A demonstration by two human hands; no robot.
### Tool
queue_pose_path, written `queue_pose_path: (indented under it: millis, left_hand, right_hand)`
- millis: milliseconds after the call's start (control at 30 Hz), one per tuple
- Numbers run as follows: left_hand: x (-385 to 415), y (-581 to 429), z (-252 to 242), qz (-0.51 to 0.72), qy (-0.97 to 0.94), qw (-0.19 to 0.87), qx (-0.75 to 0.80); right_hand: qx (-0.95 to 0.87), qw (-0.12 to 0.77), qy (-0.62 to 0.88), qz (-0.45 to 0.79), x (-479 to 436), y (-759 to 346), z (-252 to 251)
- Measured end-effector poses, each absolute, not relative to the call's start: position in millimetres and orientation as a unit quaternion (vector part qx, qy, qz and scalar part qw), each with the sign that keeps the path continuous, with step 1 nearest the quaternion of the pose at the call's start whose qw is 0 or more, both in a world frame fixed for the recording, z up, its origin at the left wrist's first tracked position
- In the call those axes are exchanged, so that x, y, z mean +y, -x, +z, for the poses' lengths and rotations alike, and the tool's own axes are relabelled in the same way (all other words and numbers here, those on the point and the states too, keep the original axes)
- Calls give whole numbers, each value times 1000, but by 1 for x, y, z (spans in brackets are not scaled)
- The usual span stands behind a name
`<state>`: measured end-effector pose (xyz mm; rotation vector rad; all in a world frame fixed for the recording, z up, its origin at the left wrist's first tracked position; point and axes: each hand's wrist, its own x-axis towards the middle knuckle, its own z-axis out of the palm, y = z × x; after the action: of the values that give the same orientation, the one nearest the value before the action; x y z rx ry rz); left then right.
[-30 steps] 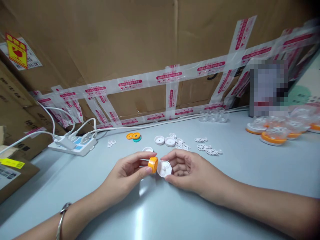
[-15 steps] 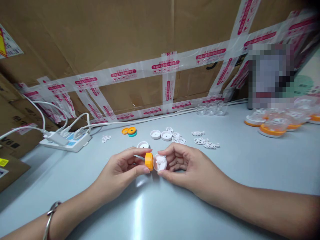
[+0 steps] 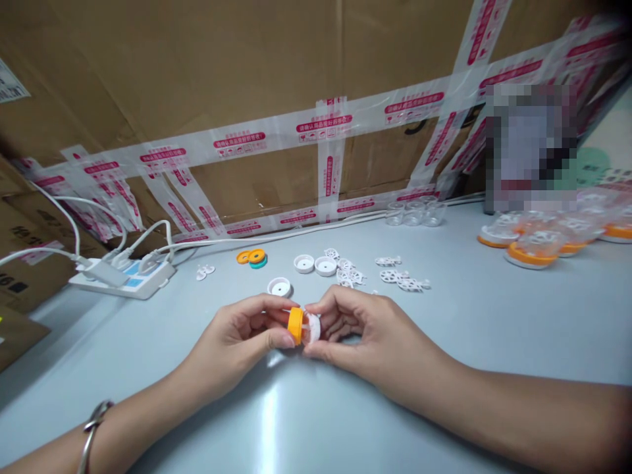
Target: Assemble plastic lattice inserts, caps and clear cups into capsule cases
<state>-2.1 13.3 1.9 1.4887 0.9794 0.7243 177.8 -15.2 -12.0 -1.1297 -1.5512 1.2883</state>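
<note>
Between fingers and thumb, my left hand (image 3: 251, 327) grips an orange ribbed round cap (image 3: 295, 325) turned on its side. My right hand (image 3: 353, 326) pinches a small clear cup with a white piece in it (image 3: 313, 328); its open side faces the cap, and the two meet or nearly meet. Just beyond my left fingers lies a white round ring (image 3: 280, 288). Farther back are two more white rings (image 3: 315, 264), with white spoked plastic pieces (image 3: 350, 273) beside them.
Orange and teal rings (image 3: 253, 257) lie at the back left, near a white power strip (image 3: 123, 273) with cables. Clear cups (image 3: 415, 214) stand before a large taped carton (image 3: 276, 191). Several orange-based clear assemblies (image 3: 536, 250) are grouped at the right.
The clear cup has turned and moved left, closer to the orange cap, so its white piece shows more from the side. The camera view has shifted slightly.
</note>
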Motion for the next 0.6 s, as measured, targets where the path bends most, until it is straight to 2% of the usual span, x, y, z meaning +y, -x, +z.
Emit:
queue_pose_path:
  millis: [600]
  left_hand:
    - [8, -2, 4, 305, -634, 551, 449]
  right_hand:
    - [-669, 374, 443, 465, -17, -179, -12]
